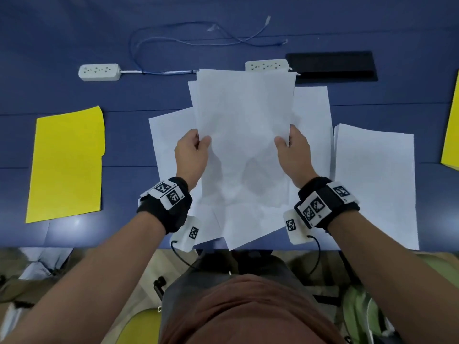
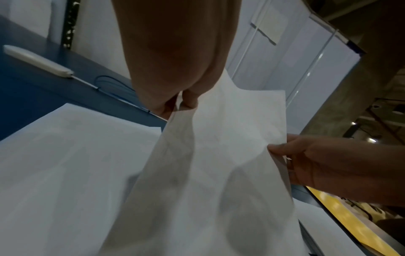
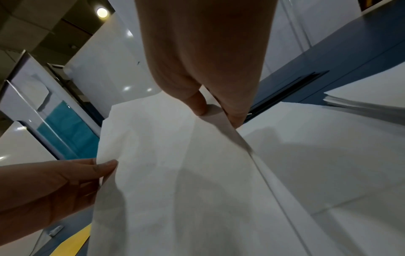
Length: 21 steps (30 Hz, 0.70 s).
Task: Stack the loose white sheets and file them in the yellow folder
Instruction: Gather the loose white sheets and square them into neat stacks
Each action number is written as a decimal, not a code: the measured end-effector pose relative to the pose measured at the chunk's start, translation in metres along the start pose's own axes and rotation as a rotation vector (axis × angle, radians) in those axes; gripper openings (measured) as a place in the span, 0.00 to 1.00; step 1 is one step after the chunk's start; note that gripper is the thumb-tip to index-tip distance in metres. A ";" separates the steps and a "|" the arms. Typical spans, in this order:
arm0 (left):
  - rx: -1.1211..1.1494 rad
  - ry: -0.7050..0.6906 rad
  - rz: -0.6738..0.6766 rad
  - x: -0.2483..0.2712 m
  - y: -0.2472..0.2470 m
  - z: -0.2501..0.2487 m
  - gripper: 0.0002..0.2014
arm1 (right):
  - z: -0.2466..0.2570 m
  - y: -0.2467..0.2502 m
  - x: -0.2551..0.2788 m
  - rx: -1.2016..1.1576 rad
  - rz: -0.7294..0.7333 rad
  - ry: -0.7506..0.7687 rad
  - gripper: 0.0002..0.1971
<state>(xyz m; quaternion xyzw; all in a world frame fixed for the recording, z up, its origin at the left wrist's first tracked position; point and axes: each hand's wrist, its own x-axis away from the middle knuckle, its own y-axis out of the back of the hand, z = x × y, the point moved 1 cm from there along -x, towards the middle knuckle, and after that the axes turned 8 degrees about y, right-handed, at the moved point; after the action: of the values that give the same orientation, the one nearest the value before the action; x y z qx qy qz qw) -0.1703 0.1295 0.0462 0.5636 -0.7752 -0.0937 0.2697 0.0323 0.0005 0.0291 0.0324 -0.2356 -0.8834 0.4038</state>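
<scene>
A bundle of white sheets (image 1: 244,135) is lifted off the blue table, held by both side edges. My left hand (image 1: 192,151) pinches its left edge, thumb on top; the left wrist view shows that hand (image 2: 175,97) gripping the sheets (image 2: 219,155). My right hand (image 1: 291,148) pinches the right edge, also seen as the right hand (image 3: 219,107) on the sheets (image 3: 175,164). More loose sheets (image 1: 171,145) lie fanned beneath, and a separate white pile (image 1: 375,184) lies to the right. The yellow folder (image 1: 68,165) lies shut and flat at the left.
Two white power strips (image 1: 99,72) (image 1: 267,65), a blue cable (image 1: 178,40) and a black slab (image 1: 331,67) sit at the back of the blue table (image 1: 74,232). Another yellow folder (image 1: 452,125) shows at the right edge. The table's near edge runs just before my body.
</scene>
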 end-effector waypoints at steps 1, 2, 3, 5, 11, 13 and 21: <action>0.020 0.028 0.010 0.001 0.003 0.003 0.17 | -0.004 -0.002 0.001 0.008 -0.004 -0.007 0.05; 0.031 0.050 0.017 0.001 0.005 0.008 0.18 | -0.005 -0.004 0.004 0.002 -0.002 -0.033 0.07; 0.041 0.064 0.029 0.001 0.007 0.011 0.19 | -0.006 -0.005 0.006 -0.020 0.003 -0.053 0.09; 0.066 0.062 0.064 0.002 0.010 0.013 0.22 | -0.003 -0.008 0.011 -0.037 -0.002 -0.100 0.19; 0.094 0.006 0.069 0.005 0.016 0.000 0.33 | 0.013 -0.007 0.014 -0.061 -0.150 -0.046 0.02; 0.068 -0.011 0.052 0.008 0.018 -0.001 0.28 | 0.012 -0.005 0.015 -0.039 -0.213 -0.015 0.14; -0.007 0.109 0.093 0.015 0.015 0.033 0.22 | -0.007 -0.008 0.038 0.035 -0.164 -0.052 0.08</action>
<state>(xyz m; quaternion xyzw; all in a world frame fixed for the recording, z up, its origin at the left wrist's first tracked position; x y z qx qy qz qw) -0.2035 0.1152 0.0296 0.5302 -0.7845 -0.0528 0.3173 0.0029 -0.0253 0.0246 0.0359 -0.2578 -0.9098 0.3233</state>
